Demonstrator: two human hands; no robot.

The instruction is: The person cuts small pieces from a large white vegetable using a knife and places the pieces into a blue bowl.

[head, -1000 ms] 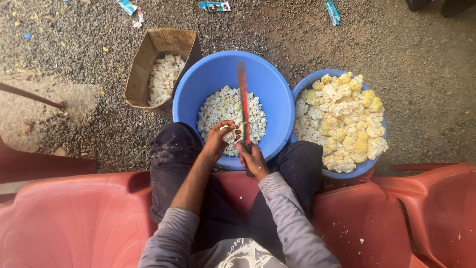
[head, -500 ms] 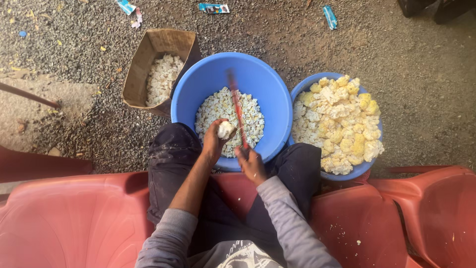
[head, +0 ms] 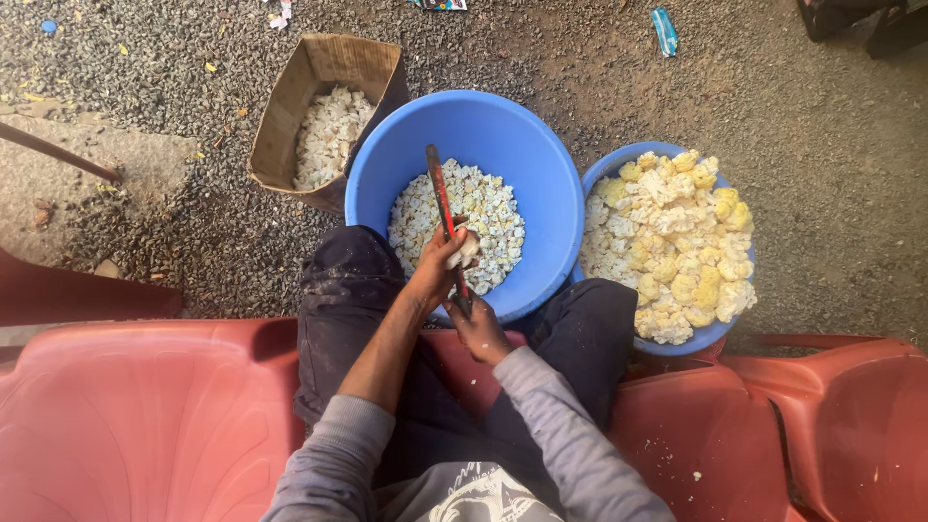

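My left hand (head: 435, 266) holds a pale cauliflower piece (head: 465, 250) over the near rim of a big blue tub (head: 527, 155). My right hand (head: 479, 333) grips the handle of a long red-bladed knife (head: 443, 214), whose blade lies against the piece and points away over the tub. Small chopped white bits (head: 483, 208) cover the tub's bottom. A smaller blue basin (head: 710, 333) on the right is heaped with large yellow-white cauliflower florets (head: 672, 242).
A brown cardboard box (head: 295, 106) with white scraps stands left of the tub on gravel ground. Red plastic chairs (head: 145, 416) flank my legs on both sides. A thin rod (head: 58, 155) lies at the far left; wrappers litter the ground at the top.
The knife has swung down from a raised, blurred position onto the piece in my left hand. My left hand has shifted slightly right, toward the blade.
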